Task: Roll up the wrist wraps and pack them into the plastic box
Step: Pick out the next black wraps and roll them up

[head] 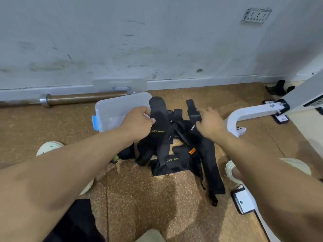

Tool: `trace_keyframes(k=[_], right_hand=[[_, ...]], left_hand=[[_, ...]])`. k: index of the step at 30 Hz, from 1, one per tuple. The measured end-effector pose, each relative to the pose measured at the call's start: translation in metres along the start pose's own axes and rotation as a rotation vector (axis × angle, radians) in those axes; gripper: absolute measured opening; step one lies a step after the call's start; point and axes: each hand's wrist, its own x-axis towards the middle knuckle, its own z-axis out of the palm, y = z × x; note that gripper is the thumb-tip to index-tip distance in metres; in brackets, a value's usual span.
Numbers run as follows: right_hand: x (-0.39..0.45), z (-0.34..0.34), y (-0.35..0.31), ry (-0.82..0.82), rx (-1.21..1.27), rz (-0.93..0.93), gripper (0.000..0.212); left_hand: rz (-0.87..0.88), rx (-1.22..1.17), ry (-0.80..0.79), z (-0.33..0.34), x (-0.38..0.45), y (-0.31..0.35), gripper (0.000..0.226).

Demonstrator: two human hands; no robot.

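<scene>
My left hand (pixel 138 122) pinches a limp, light wrap (pixel 160 123); my right hand (pixel 210 122) grips another strap (pixel 194 117). Best held at an end, beside the box (pixel 111 109).

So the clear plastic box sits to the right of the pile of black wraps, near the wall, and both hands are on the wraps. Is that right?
Not quite. In the head view the plastic box sits to the left of the pile of black wraps, not the right. The rest holds: it is near the wall, and the left hand and right hand are both on the wraps.
</scene>
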Motion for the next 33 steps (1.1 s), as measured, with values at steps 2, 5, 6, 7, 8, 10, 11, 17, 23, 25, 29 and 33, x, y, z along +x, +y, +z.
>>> trace_keyframes(k=[2, 5, 6, 7, 8, 10, 11, 17, 23, 25, 29, 33], right_hand=[[-0.010, 0.043, -0.009, -0.213, -0.013, -0.034, 0.030], [-0.027, 0.101, -0.024, -0.536, -0.057, 0.042, 0.032], [-0.030, 0.120, -0.025, -0.568, -0.083, 0.048, 0.041], [-0.034, 0.137, -0.025, -0.559, -0.104, 0.064, 0.056], [-0.040, 0.154, -0.024, -0.518, -0.107, 0.093, 0.071], [-0.050, 0.177, -0.023, -0.420, 0.022, 0.283, 0.082], [-0.053, 0.187, -0.021, -0.392, 0.092, 0.375, 0.077], [-0.042, 0.178, -0.017, -0.293, 0.444, 0.197, 0.022], [0.001, 0.034, -0.034, -0.209, 0.825, -0.088, 0.058], [0.000, -0.020, -0.041, -0.221, 0.897, -0.130, 0.052], [-0.022, -0.109, -0.055, -0.247, 1.058, -0.197, 0.046], [-0.055, -0.156, -0.060, -0.276, 1.150, -0.262, 0.047]], left_hand=[[-0.002, 0.012, 0.006, 0.000, 0.001, -0.001, 0.018], [-0.003, 0.011, -0.001, 0.002, 0.001, -0.003, 0.018], [-0.005, 0.007, -0.009, 0.003, 0.001, -0.003, 0.015], [-0.006, 0.004, -0.020, 0.004, 0.001, -0.002, 0.013], [-0.006, 0.003, -0.030, 0.005, 0.000, -0.002, 0.013], [0.004, 0.001, -0.037, 0.006, 0.001, -0.001, 0.015], [0.010, 0.000, -0.037, 0.005, 0.001, -0.001, 0.015], [0.045, -0.045, -0.005, -0.002, 0.001, 0.006, 0.019], [0.021, -0.159, 0.048, -0.019, 0.002, 0.021, 0.013], [0.019, -0.233, 0.046, -0.027, 0.000, 0.027, 0.013], [0.056, -0.329, 0.056, -0.042, -0.004, 0.039, 0.012], [0.103, -0.369, 0.068, -0.046, -0.014, 0.049, 0.009]])
